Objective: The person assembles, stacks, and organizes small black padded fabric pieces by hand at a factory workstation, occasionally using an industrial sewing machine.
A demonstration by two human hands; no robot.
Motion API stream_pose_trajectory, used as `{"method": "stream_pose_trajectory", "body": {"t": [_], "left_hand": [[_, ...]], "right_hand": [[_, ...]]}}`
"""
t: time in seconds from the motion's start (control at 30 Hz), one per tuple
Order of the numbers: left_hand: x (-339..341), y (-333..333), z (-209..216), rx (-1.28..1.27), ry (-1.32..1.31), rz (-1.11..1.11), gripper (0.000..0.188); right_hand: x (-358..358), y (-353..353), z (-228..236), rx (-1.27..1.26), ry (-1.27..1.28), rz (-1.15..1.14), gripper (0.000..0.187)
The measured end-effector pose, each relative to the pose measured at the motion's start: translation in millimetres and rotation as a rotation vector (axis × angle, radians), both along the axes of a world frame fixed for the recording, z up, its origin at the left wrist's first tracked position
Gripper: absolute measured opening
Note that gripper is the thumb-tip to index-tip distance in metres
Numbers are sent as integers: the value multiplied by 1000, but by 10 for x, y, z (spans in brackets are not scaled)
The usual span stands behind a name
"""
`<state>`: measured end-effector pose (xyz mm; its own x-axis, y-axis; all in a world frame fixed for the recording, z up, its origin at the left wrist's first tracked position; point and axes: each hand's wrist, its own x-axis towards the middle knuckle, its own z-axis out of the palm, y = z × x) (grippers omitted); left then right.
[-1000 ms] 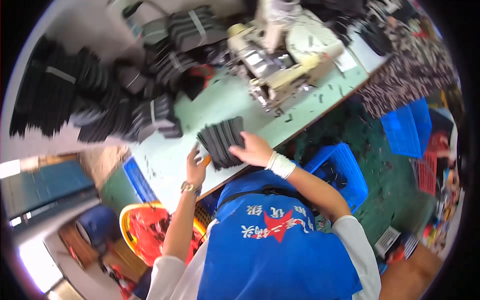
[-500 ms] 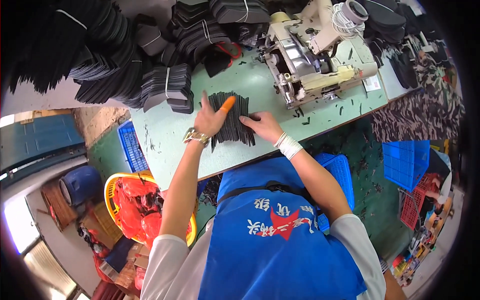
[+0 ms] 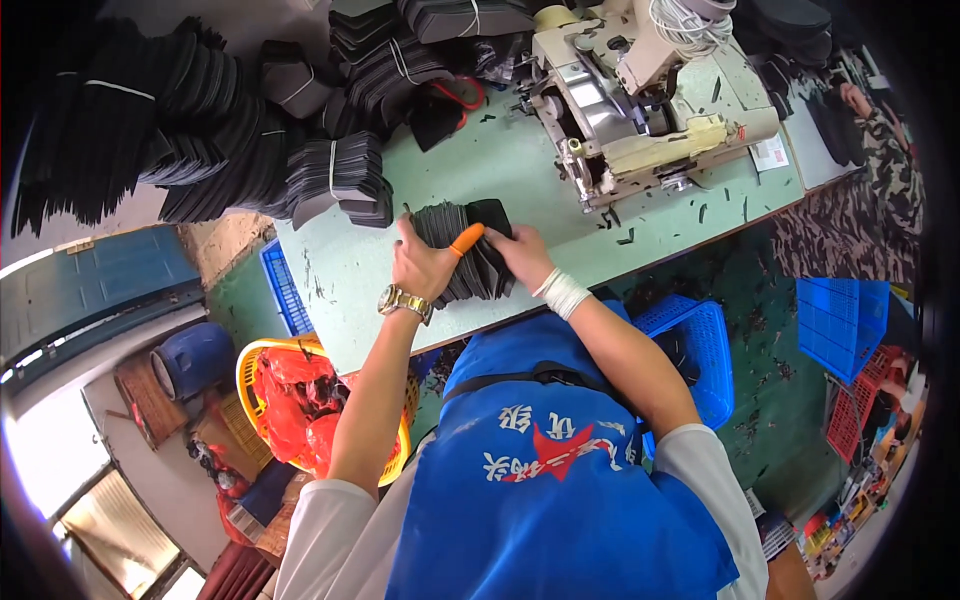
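A row of thin black fabric pieces (image 3: 470,285) stands on edge on the pale green table, near its front edge. My left hand (image 3: 424,270) grips the row from the left, an orange finger cot (image 3: 467,239) on its thumb reaching over the top. From the right, my right hand (image 3: 523,258) presses against the row, its thumb near the orange cot. At the row's right end the pieces lean, and a broad dark face (image 3: 489,214) shows. The fingers under and behind the pieces are partly hidden.
A cream sewing machine (image 3: 640,150) stands on the table (image 3: 345,285) at right, dark scraps around it. Tied black bundles (image 3: 335,180) fill the back left. Below are a yellow basket (image 3: 248,385) with red bags and a blue crate (image 3: 705,350). Another person's camouflage sleeve (image 3: 885,150) shows far right.
My hands have come closer together on the row. Its right-hand pieces now lean over, exposing a broad face where only edges showed. The view has shifted slightly.
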<state>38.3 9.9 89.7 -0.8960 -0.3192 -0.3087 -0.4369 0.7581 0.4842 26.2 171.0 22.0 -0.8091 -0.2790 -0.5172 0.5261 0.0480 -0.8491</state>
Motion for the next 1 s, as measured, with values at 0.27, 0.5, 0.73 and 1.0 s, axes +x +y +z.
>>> {"method": "stream_pose_trajectory", "body": {"t": [0.27, 0.5, 0.73, 1.0], "left_hand": [[521, -476, -76, -110, -8, 124, 126], [813, -723, -89, -162, 45, 117, 123], [873, -912, -349, -75, 128, 74, 89], [865, -827, -214, 52, 155, 166, 90]], "right_hand": [[0, 442, 86, 514, 554, -6, 32], [188, -47, 635, 1084, 1139, 304, 58], [273, -704, 302, 486, 468, 572, 61], [386, -802, 310, 513, 560, 449, 66]]}}
